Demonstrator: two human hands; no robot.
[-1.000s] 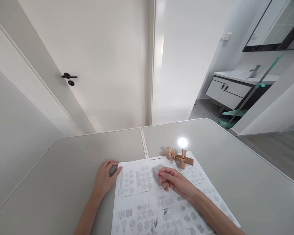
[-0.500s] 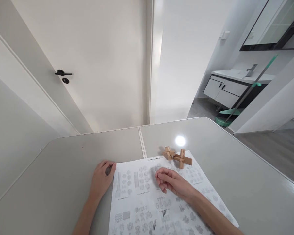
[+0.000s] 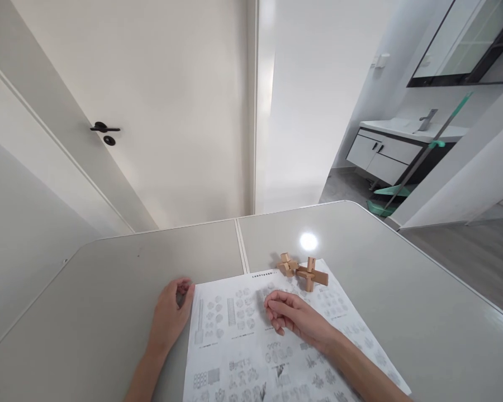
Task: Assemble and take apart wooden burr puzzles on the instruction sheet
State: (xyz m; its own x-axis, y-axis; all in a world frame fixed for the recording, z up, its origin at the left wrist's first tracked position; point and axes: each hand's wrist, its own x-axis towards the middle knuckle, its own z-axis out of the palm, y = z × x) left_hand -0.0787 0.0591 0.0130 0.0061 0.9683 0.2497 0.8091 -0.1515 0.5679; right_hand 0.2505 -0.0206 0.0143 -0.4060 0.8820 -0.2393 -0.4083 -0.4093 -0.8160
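A large white instruction sheet [image 3: 224, 354], printed with small grey diagrams, lies on the table. At its upper left corner, my left hand [image 3: 171, 312] is curled, thumb and fingertips closed on the paper's edge. My right hand [image 3: 295, 315] rests over the sheet's middle with bent fingers and the thumb against the index finger; nothing shows in it. Just beyond that hand, two interlocking wooden puzzles sit at the sheet's top edge: a smaller burr-shaped one [image 3: 287, 264] and a larger cross-shaped one [image 3: 311, 275]. They stand close together, apart from both hands.
The grey tabletop [image 3: 100, 312] has a pale seam [image 3: 242, 245] running through it. A white door [image 3: 180, 111] with a black handle [image 3: 104, 127] rises behind. Off to the right are a washbasin cabinet [image 3: 385, 153] and a green broom and dustpan [image 3: 385, 204].
The left hand has drawn slightly toward me and left, and the sheet's upper left corner has shifted with it. My right hand and the wooden puzzles look nearly unchanged.
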